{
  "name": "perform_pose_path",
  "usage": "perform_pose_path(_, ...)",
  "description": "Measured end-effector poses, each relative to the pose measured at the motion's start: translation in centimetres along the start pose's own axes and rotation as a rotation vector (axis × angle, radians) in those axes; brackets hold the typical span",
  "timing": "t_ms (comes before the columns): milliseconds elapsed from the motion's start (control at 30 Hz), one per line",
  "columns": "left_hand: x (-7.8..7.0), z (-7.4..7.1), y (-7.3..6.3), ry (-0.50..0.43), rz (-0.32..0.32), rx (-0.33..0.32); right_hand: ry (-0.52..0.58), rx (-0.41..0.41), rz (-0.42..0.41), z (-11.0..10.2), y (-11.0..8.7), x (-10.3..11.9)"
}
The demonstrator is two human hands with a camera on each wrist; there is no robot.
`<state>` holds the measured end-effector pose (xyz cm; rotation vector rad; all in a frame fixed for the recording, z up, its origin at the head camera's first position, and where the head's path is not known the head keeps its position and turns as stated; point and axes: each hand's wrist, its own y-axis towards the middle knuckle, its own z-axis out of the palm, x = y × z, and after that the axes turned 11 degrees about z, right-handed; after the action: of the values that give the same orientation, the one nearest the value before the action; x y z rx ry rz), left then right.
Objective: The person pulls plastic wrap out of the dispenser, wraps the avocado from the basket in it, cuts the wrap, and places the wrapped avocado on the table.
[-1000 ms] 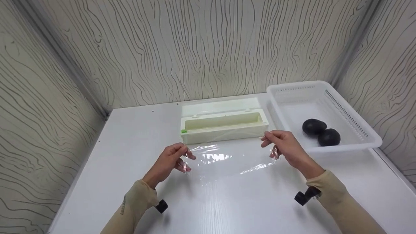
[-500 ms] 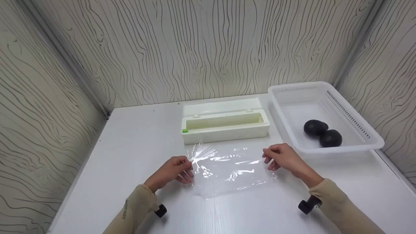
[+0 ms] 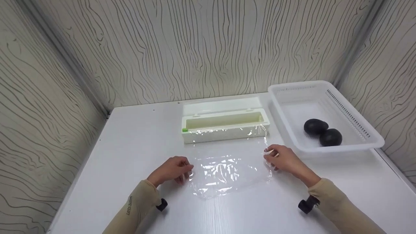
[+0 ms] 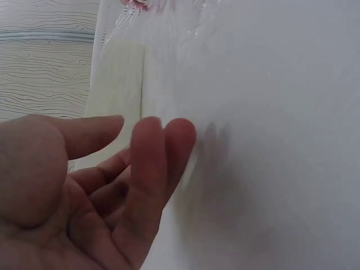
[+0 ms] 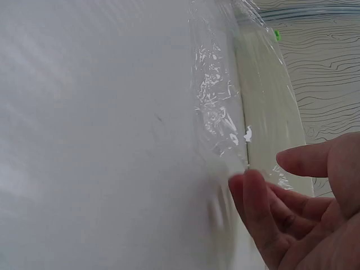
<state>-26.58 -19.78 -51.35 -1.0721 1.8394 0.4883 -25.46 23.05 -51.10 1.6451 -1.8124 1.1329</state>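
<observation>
A sheet of clear plastic wrap lies loosely over the table in front of the box, its back part reaching up over the box's front. The pale wrap box stands with its lid tipped back. My left hand is at the wrap's left edge. In the left wrist view, a gap shows between its thumb and fingers, with no wrap visible there. My right hand is at the right edge of the wrap. The right wrist view shows its thumb apart from the fingers, whose tips are near the crinkled wrap.
A white plastic basket stands at the right, holding two dark, egg-shaped items. A green slider sits at the box's left end. Wood-patterned panels rise behind the table and at both sides.
Both hands have come down and nearer with the plastic wrap, from just before the box to the table. The wrap's back part has since shifted towards the box, and the fingers have loosened.
</observation>
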Motion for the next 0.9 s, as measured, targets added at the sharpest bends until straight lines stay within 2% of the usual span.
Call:
perform_pose_path(100, 0.0, -0.6, 0.6, 0.086, -0.013, -0.074, -0.047, -0.060, -0.011, -0.1, 0.3, 0.4)
perform_pose_path(167, 0.1, -1.0, 1.3, 0.068, -0.011, -0.137, -0.040, -0.077, -0.013, -0.3, 0.7, 0.8)
perform_pose_path(333, 0.3, -1.7, 3.2, -0.063, 0.008, -0.253, 0.187, -0.049, 0.056, -0.3, 2.5, 2.2)
perform_pose_path(400, 0.3, -1.8, 3.9, -0.102, 0.009, -0.269, 0.290, -0.039, 0.084, -0.1, 3.3, 2.8)
perform_pose_path(500, 0.2, -1.8, 4.9, -0.128, 0.018, -0.279, 0.370, -0.037, 0.109, 0.2, 4.4, 3.3)
perform_pose_path(667, 0.0, -1.6, 6.0, -0.165, 0.019, -0.289, 0.431, -0.017, 0.117, 0.3, 5.6, 3.5)
perform_pose_path(900, 0.5, -1.3, 7.1, -0.293, 0.057, -0.314, 0.501, -0.025, 0.137, -0.1, 6.8, 3.2)
